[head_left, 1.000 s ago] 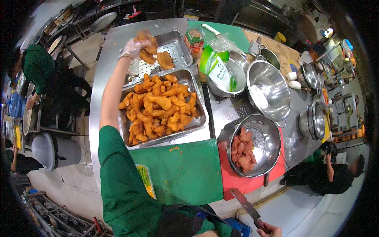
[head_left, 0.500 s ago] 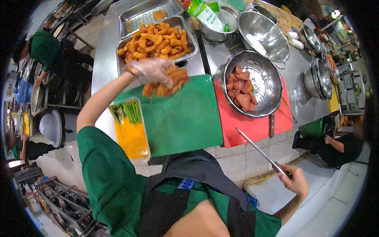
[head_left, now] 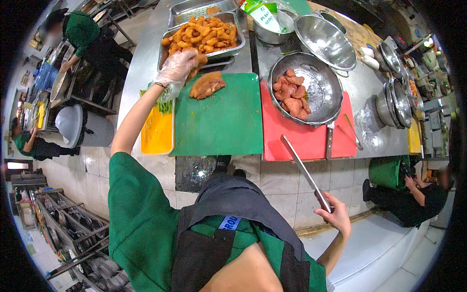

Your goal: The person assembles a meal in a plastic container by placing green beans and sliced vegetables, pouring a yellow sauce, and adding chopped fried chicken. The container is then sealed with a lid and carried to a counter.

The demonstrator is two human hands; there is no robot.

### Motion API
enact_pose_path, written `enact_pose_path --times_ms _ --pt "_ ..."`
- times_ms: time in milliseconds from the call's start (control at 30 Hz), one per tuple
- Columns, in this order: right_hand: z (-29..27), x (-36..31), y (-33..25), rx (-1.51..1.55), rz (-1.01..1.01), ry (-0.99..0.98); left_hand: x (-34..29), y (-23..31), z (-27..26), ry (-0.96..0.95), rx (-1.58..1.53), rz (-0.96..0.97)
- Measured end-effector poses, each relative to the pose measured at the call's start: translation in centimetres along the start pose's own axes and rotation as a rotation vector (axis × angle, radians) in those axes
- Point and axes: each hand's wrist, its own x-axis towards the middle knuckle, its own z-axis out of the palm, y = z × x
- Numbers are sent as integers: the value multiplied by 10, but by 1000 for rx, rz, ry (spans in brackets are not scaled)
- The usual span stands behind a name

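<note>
One browned slab (head_left: pixel 207 85), apparently whole, lies on the green board (head_left: pixel 219 121); no slices show there. The gloved left hand (head_left: pixel 176 68) curls around another browned piece (head_left: pixel 201 59). The right hand (head_left: pixel 335 211) grips the knife (head_left: pixel 302 166), clear of the board. A further piece (head_left: pixel 213 9) sits in the perforated tray (head_left: pixel 176 20).

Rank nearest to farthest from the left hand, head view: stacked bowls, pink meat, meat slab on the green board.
1. Meat slab: just right of the left hand, on the green board.
2. Pink meat: farther right, inside the metal bowl.
3. Stacked bowls: right of that bowl.
</note>
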Motion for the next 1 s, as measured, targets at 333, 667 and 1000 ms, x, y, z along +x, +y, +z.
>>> enact_pose_path --times_ms 333,667,1000 --pt "51 24 15 -181 -119 153 -16 74 46 -340 -444 241" --pt "85 52 -30 -71 -220 234 -88 100 127 144 -186 56" --pt "134 84 -81 8 -296 195 -112 95 138 317 -89 45"
